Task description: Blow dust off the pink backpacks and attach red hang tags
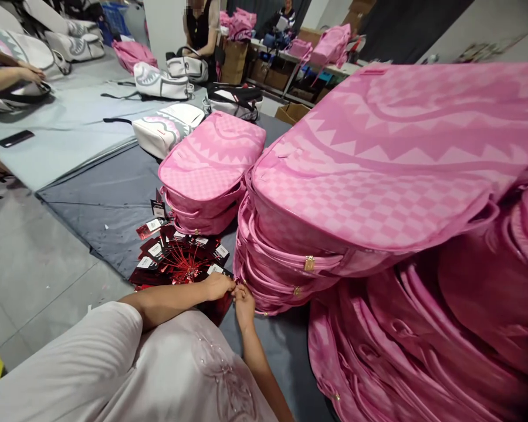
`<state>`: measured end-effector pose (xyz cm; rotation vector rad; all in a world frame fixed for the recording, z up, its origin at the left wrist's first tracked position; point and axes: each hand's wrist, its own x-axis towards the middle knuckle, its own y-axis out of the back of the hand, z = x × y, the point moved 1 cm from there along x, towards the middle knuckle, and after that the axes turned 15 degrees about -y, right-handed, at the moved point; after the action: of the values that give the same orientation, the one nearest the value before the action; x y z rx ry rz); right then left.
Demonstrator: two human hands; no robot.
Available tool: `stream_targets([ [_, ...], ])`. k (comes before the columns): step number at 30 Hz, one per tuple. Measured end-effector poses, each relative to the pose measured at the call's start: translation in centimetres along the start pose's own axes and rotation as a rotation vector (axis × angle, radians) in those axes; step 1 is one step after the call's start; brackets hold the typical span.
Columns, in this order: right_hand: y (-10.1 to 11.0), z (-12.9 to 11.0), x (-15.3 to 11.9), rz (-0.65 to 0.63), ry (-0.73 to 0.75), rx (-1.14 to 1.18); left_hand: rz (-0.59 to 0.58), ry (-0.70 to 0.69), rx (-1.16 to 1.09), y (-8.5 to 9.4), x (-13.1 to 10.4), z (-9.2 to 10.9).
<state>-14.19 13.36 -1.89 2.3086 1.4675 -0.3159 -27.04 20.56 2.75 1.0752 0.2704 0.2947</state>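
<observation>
My left hand (220,286) and my right hand (243,298) meet with fingers pinched at the lower left side of a tall stack of pink backpacks (290,246). What they pinch is too small to make out. Beside my left hand, a fan of red and black hang tags (158,264) with white labels and red strings (188,266) lies on the dark table cover. Behind the tags stands a smaller pile of pink backpacks (213,149), checkered and printed with a toothed pattern.
More pink bags (400,351) crowd the right. White backpacks (165,126) stand beyond the pile. A phone (16,139) lies on the pale table cover (83,117). Another person's hands (30,73) rest on a bag at far left; a seated person (201,29) is behind.
</observation>
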Motion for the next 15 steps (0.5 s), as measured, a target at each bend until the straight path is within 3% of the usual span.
stream_targets([
  [7, 0.1, -0.2, -0.7, 0.046, 0.009, 0.019, 0.005, -0.046, 0.023, 0.3, 0.1, 0.6],
  [15, -1.5, -0.5, -1.1, 0.151, 0.007, 0.070, -0.036, -0.095, 0.024, 0.8, 0.3, -0.5],
])
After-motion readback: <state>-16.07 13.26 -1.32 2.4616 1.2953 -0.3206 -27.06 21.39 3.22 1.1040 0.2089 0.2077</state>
